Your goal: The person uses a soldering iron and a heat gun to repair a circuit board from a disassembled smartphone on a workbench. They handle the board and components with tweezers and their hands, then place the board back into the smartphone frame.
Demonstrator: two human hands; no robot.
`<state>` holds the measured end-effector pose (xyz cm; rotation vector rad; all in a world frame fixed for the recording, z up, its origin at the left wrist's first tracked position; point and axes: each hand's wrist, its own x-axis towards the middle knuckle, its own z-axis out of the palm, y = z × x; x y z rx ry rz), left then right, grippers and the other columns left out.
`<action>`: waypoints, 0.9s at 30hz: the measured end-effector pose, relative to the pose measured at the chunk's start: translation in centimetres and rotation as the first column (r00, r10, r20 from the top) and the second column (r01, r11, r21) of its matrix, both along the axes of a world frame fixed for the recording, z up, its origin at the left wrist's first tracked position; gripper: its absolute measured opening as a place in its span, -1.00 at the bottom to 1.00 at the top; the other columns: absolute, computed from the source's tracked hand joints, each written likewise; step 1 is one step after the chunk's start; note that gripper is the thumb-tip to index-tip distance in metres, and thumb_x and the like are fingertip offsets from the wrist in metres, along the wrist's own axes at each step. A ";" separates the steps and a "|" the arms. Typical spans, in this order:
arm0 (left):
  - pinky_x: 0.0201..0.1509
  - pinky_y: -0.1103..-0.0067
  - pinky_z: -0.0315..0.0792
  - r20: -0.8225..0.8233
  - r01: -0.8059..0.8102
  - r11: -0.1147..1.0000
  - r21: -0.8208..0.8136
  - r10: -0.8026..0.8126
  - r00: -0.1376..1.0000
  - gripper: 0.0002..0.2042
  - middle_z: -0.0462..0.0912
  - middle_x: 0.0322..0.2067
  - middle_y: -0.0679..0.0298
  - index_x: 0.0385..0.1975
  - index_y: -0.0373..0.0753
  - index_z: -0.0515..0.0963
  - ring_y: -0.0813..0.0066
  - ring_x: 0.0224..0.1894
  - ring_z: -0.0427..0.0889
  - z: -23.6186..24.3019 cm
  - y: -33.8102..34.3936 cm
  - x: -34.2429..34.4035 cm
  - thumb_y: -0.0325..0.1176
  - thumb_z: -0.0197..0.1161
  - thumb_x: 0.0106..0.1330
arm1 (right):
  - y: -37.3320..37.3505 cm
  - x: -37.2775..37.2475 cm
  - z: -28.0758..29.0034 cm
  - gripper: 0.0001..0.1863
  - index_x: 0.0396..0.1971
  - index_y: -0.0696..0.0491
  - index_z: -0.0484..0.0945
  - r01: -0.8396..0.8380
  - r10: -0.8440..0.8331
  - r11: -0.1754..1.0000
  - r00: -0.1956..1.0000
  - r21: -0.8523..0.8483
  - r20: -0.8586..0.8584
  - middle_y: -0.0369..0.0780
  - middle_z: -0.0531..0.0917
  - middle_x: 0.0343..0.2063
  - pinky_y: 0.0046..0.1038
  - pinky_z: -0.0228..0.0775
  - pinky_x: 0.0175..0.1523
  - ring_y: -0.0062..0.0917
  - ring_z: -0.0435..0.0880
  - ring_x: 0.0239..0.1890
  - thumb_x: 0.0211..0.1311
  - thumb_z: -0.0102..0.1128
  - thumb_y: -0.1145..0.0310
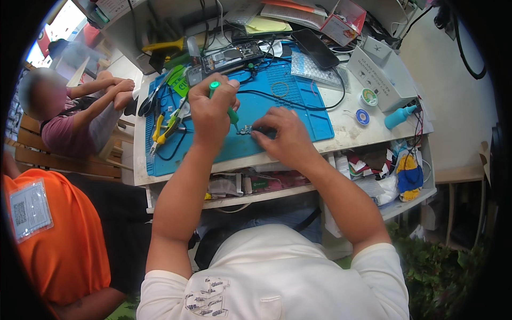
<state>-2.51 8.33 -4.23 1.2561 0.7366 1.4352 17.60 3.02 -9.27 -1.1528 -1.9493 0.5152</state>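
Note:
My left hand [209,109] is closed around a slim green pointed tool [233,115]. Its round green end sticks out above the fist, and its tapered tip points down at a small circuit board [245,129]. Whether the tool is a screwdriver or a syringe I cannot tell. My right hand [285,133] pinches the board's right end, where a dark part shows between thumb and fingers. The board is over the blue work mat [224,152], near its front edge.
Left on the mat lie yellow-handled pliers [160,129]. Behind are an opened phone [233,57], a dark phone [314,48] on bubble wrap and a looping black cable [298,105]. A blue bottle [400,117] stands right, above an open, cluttered drawer [368,184]. Two people are at left.

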 end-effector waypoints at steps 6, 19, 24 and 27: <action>-0.37 0.49 0.44 0.164 -0.118 0.993 -0.001 0.117 0.979 -0.75 0.44 -0.49 0.33 -0.51 -0.24 0.46 0.56 -0.49 0.42 1.5 -0.9 2.1 -0.46 0.30 0.46 | 0.0 0.0 0.0 -0.89 -0.28 -0.01 0.83 0.013 -0.012 1.000 1.000 -0.012 0.017 -0.29 0.72 -0.33 -0.17 0.38 0.09 -0.29 0.69 -0.14 0.25 0.59 0.35; -0.46 0.55 0.32 0.112 -0.166 0.986 -0.030 0.168 0.979 -0.73 0.41 -0.55 0.34 -0.52 -0.23 0.45 0.60 -0.57 0.32 1.1 -0.5 2.2 -0.44 0.34 0.44 | 0.0 -0.1 0.2 -0.88 -0.26 0.00 0.83 0.005 -0.004 1.000 1.000 -0.007 0.022 -0.30 0.74 -0.32 -0.19 0.38 0.09 -0.31 0.71 -0.14 0.25 0.58 0.35; -0.41 0.53 0.37 -0.034 -0.087 0.996 0.007 0.088 0.996 -0.75 0.44 -0.53 0.33 -0.50 -0.25 0.50 0.58 -0.51 0.40 0.9 -0.2 0.4 -0.43 0.38 0.44 | 0.0 -0.1 0.1 -0.88 -0.26 0.00 0.83 0.015 -0.015 1.000 1.000 -0.007 0.027 -0.30 0.73 -0.32 -0.18 0.39 0.09 -0.31 0.71 -0.13 0.25 0.59 0.35; -0.45 0.54 0.32 0.125 -0.114 0.993 -0.015 0.115 0.986 -0.71 0.40 -0.57 0.36 -0.54 -0.25 0.49 0.60 -0.57 0.34 1.6 -0.3 1.3 -0.43 0.39 0.45 | 0.0 -0.1 0.0 -0.88 -0.25 0.00 0.83 0.018 -0.017 1.000 0.999 -0.014 0.032 -0.29 0.73 -0.33 -0.18 0.39 0.09 -0.31 0.70 -0.13 0.25 0.59 0.35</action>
